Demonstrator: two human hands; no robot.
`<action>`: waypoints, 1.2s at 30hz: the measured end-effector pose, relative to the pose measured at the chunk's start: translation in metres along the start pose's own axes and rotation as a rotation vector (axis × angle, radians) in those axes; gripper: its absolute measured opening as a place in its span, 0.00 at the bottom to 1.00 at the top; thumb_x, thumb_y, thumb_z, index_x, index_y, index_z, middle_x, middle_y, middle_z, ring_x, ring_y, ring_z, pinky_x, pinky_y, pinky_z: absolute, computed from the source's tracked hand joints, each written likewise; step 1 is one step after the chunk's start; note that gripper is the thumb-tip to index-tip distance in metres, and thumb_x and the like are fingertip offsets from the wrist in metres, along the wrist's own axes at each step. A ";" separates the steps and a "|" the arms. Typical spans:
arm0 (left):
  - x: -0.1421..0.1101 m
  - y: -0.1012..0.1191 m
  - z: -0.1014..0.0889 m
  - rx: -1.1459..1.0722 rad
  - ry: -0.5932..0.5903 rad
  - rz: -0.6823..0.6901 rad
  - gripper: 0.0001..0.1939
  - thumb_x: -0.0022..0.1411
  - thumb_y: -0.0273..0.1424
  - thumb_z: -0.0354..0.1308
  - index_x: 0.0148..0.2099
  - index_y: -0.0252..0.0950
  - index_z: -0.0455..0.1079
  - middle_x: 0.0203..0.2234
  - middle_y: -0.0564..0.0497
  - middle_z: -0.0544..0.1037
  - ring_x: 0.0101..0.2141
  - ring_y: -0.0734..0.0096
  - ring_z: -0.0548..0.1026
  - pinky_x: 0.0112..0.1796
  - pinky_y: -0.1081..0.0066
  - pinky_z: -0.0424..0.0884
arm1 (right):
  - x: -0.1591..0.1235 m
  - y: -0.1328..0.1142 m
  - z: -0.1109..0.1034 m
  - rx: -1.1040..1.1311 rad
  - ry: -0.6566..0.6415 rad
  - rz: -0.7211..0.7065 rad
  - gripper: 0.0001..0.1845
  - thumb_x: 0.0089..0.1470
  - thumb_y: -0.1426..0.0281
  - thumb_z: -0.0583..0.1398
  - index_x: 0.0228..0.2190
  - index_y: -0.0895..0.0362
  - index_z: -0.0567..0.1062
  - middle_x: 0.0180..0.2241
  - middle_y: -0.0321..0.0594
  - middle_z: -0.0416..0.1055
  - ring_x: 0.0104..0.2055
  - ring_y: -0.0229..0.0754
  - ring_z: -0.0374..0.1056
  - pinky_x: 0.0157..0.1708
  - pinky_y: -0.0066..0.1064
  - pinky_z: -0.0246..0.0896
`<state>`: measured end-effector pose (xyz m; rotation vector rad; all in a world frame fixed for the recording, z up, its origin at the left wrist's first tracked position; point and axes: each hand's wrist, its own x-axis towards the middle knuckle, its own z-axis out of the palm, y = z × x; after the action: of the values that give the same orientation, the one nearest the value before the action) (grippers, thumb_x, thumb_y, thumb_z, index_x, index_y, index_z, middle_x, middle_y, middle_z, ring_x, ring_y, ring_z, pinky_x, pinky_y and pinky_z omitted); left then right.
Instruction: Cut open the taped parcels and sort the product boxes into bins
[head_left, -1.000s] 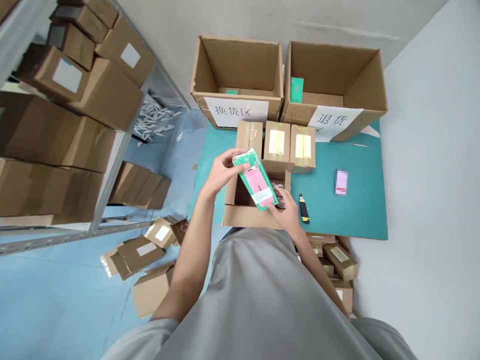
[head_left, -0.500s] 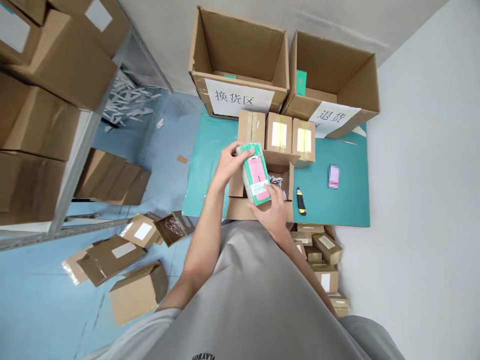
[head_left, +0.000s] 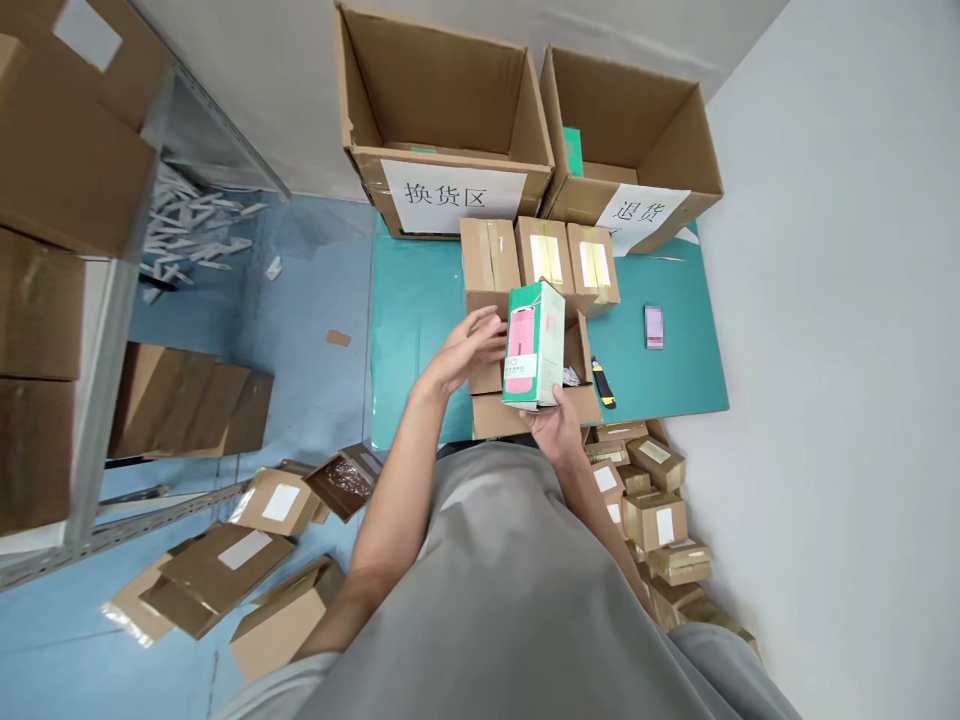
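A green and white product box (head_left: 535, 345) with a pink bottle-shaped item printed on its front is held above an opened cardboard carton (head_left: 576, 350). My right hand (head_left: 556, 425) grips it by the lower right corner. My left hand (head_left: 469, 350) is just left of the box, fingers stretched out and apart; whether a fingertip touches the box I cannot tell. Crumpled paper (head_left: 570, 377) shows inside the carton, and the rest of its inside is hidden behind the product box.
Three small taped cartons (head_left: 545, 255) stand behind the opened one. Two large labelled boxes (head_left: 454, 195) line the back. A yellow-black utility knife (head_left: 603, 383) and a pink card-like item (head_left: 654, 327) lie on the green table (head_left: 675, 385). Cartons (head_left: 281, 500) litter the floor; a loaded shelf (head_left: 124, 330) stands left.
The product box has been turned so its white side shows. My left hand has come off its top and opened, while my right hand has shifted to the bottom corner.
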<state>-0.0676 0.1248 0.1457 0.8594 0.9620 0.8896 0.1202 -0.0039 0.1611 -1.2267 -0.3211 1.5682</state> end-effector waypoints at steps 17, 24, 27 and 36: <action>-0.020 0.009 0.033 -0.111 0.029 0.030 0.52 0.49 0.50 0.85 0.70 0.44 0.68 0.50 0.43 0.88 0.49 0.51 0.88 0.46 0.62 0.83 | 0.003 -0.016 -0.026 0.078 -0.132 0.075 0.16 0.65 0.59 0.72 0.53 0.43 0.80 0.55 0.33 0.84 0.56 0.42 0.82 0.45 0.30 0.85; -0.014 -0.004 0.068 0.067 0.181 0.183 0.53 0.50 0.52 0.85 0.71 0.40 0.68 0.56 0.38 0.86 0.57 0.45 0.84 0.52 0.55 0.84 | 0.001 -0.037 -0.052 -0.129 -0.174 -0.150 0.33 0.59 0.50 0.76 0.59 0.44 0.73 0.60 0.41 0.79 0.61 0.48 0.78 0.53 0.38 0.83; -0.012 -0.011 0.090 0.078 0.215 0.237 0.54 0.49 0.51 0.85 0.70 0.40 0.68 0.58 0.37 0.84 0.58 0.45 0.84 0.55 0.53 0.83 | 0.003 -0.046 -0.063 -0.180 -0.158 -0.184 0.35 0.53 0.55 0.79 0.57 0.45 0.74 0.62 0.42 0.79 0.63 0.50 0.76 0.51 0.36 0.83; -0.021 -0.034 0.110 -0.165 0.010 0.041 0.47 0.58 0.54 0.80 0.72 0.42 0.70 0.56 0.39 0.86 0.54 0.52 0.86 0.53 0.57 0.83 | 0.026 -0.066 -0.091 0.296 -0.235 0.092 0.19 0.61 0.65 0.75 0.50 0.45 0.78 0.47 0.30 0.85 0.46 0.38 0.83 0.44 0.27 0.85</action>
<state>0.0355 0.0709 0.1568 0.7359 0.8690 0.9947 0.2346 0.0101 0.1557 -0.8412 -0.1749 1.7720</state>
